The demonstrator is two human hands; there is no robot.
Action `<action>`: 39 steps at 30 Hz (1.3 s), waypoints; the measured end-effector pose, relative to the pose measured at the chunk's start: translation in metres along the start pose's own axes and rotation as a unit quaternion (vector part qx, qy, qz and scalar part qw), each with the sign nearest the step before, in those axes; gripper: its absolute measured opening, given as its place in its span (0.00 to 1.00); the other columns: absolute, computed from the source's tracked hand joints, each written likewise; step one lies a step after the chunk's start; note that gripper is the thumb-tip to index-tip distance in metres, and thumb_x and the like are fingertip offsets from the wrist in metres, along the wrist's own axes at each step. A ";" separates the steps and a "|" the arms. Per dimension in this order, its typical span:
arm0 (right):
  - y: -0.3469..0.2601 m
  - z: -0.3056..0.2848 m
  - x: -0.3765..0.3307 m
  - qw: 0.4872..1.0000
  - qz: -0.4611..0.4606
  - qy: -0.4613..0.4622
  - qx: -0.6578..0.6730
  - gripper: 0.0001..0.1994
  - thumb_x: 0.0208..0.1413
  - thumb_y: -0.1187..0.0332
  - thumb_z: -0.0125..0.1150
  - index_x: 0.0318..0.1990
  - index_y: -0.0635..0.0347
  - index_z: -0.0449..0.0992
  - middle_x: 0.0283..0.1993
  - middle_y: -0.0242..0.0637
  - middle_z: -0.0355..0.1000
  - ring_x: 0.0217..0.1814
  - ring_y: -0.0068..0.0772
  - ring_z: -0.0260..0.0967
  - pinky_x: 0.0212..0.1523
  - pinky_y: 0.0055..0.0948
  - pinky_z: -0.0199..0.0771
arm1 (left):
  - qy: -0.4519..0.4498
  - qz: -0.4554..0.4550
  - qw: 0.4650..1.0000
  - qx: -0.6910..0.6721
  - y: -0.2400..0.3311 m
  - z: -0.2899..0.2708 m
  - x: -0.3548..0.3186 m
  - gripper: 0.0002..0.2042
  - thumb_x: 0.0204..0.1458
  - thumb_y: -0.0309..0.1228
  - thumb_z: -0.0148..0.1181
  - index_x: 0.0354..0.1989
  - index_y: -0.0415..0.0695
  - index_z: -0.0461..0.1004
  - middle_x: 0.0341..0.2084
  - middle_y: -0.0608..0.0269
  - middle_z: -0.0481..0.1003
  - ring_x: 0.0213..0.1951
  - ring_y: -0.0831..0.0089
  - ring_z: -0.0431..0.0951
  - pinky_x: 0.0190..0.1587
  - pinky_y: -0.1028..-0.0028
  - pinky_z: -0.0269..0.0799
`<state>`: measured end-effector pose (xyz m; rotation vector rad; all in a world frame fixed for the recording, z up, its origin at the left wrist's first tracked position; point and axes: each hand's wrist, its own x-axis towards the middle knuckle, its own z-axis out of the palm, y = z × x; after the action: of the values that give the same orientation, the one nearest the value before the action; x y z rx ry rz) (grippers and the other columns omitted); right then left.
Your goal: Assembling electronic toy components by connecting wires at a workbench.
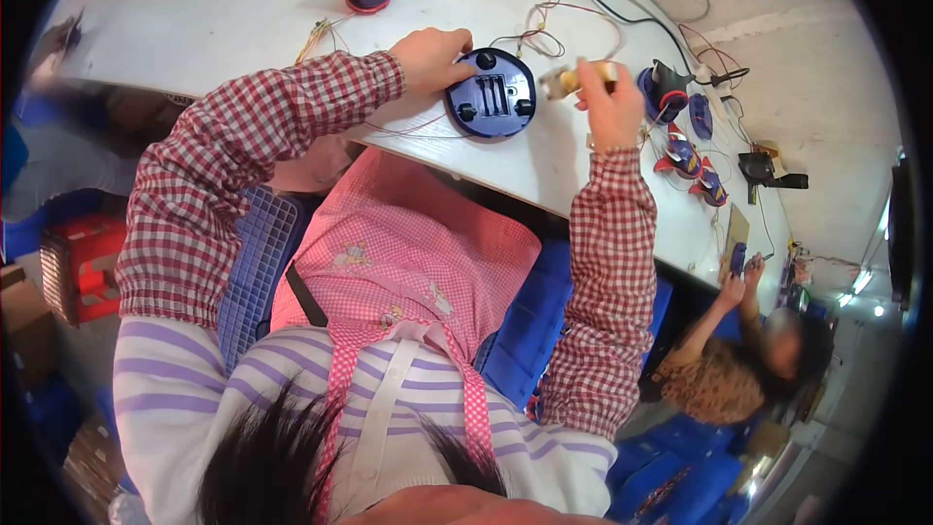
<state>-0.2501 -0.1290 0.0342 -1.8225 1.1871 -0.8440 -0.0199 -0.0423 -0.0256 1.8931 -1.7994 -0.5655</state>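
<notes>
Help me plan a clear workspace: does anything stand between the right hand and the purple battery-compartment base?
Only the yellowish object in the right hand juts toward the purple battery-compartment base; past its tip, nothing visible blocks the gap. Thin wires lie on its far side.

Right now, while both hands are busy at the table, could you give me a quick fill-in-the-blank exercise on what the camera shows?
1. The left hand touches the purple base on its ____ side in the picture.
2. The right hand holds a small yellowish object to the ____ of that base.
3. The table under the base is ____.
4. The stool at the far left is ____.

Missing words: left; right; white; red.
</notes>
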 end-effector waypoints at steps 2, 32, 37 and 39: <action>-0.006 0.010 -0.011 0.999 -0.033 -0.021 0.020 0.14 0.50 0.69 0.62 0.44 0.63 0.72 0.35 0.36 0.72 0.27 0.22 0.64 0.26 0.17 0.67 | 0.004 0.004 1.000 0.001 -0.003 0.002 0.001 0.15 0.53 0.37 0.52 0.46 0.43 0.70 0.25 0.56 0.76 0.26 0.65 0.76 0.30 0.70 0.71; -0.019 0.062 -0.046 0.945 -0.261 -0.120 -0.157 0.10 0.48 0.72 0.63 0.37 0.62 0.71 0.33 0.35 0.70 0.27 0.30 0.65 0.28 0.24 0.67 | 0.039 0.030 0.998 0.036 0.005 0.010 0.015 0.12 0.51 0.35 0.48 0.39 0.48 0.75 0.30 0.55 0.78 0.30 0.55 0.77 0.34 0.63 0.72; -0.016 0.058 -0.032 0.955 -0.229 -0.133 -0.136 0.07 0.52 0.70 0.61 0.36 0.62 0.72 0.24 0.29 0.69 0.25 0.20 0.61 0.27 0.18 0.63 | 0.057 0.046 0.997 0.039 0.002 -0.010 0.009 0.12 0.53 0.36 0.51 0.41 0.46 0.74 0.29 0.56 0.77 0.29 0.59 0.77 0.34 0.67 0.72; -0.011 0.052 -0.030 0.955 -0.222 -0.151 -0.129 0.08 0.51 0.70 0.61 0.37 0.62 0.72 0.27 0.31 0.69 0.26 0.21 0.62 0.28 0.19 0.64 | 0.091 0.108 0.990 -0.030 -0.008 -0.024 0.000 0.12 0.53 0.37 0.51 0.40 0.46 0.75 0.29 0.56 0.77 0.30 0.59 0.77 0.34 0.65 0.72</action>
<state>-0.2114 -0.0848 0.0163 -2.3868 0.7272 -0.6338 0.0007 -0.0412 -0.0112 1.6281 -1.8153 -0.3534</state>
